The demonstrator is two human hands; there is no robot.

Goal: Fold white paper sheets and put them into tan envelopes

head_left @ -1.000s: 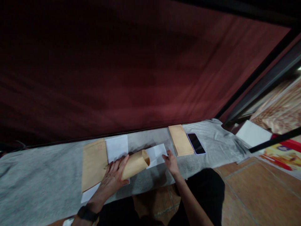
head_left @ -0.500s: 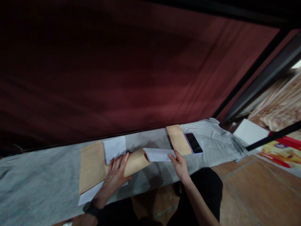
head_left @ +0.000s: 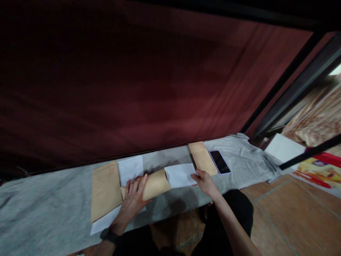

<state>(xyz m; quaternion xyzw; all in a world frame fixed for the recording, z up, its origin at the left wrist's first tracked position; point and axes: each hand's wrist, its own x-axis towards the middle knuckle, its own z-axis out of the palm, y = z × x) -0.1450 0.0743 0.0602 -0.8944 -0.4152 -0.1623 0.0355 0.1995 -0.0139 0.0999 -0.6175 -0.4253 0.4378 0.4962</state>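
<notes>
My left hand (head_left: 134, 195) spans the left part of a brown paper envelope (head_left: 157, 185), fingers over its far side and thumb at its near edge. White folded paper (head_left: 181, 175) reaches from the envelope's right-hand opening. My right hand (head_left: 205, 183) pinches the paper's right end between thumb and fingers. How far the paper extends inside the envelope is hidden. Left of my left hand lies another brown envelope (head_left: 105, 190), with white paper (head_left: 106, 220) showing beneath its near edge. Behind my left fingers is a white sheet (head_left: 130, 168).
Grey cloth (head_left: 53, 206) covers the long, narrow surface. Beyond my right hand lie a brown envelope (head_left: 203, 158) and a phone (head_left: 220, 162). A dark red panel (head_left: 160, 89) rises along the back edge. A white box (head_left: 283, 149) and a colourful package (head_left: 319, 170) are at right.
The white paper now lies flatter and shows more of its face at the envelope's opening. My right hand has shifted slightly downward; my left hand has barely moved.
</notes>
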